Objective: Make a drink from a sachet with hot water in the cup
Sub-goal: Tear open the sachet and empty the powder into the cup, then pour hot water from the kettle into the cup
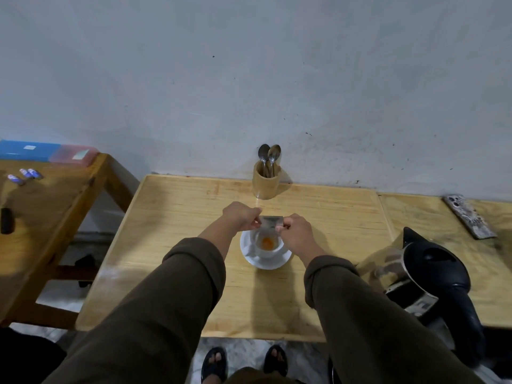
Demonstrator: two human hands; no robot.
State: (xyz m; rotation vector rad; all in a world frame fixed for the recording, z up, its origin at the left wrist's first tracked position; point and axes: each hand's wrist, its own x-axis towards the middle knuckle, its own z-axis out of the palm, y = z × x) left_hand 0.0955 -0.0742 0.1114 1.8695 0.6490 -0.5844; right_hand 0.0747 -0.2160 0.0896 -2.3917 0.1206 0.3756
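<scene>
Both arms reach forward from the bottom of the view, converging toward the middle, sleeves dark brown and pushed back above the wrists. Left hand (240,215) knuckles up, fingers curled under, thumb and fingertips pinched on the left edge of a small sachet (272,221). Right hand (297,231) opposite, slightly nearer the body, back of hand up, fingers pinched on the sachet's right edge. Hands close together, the sachet stretched between them. Wrists roughly level, forearms bare just past the cuffs. Two sandalled feet visible below.
</scene>
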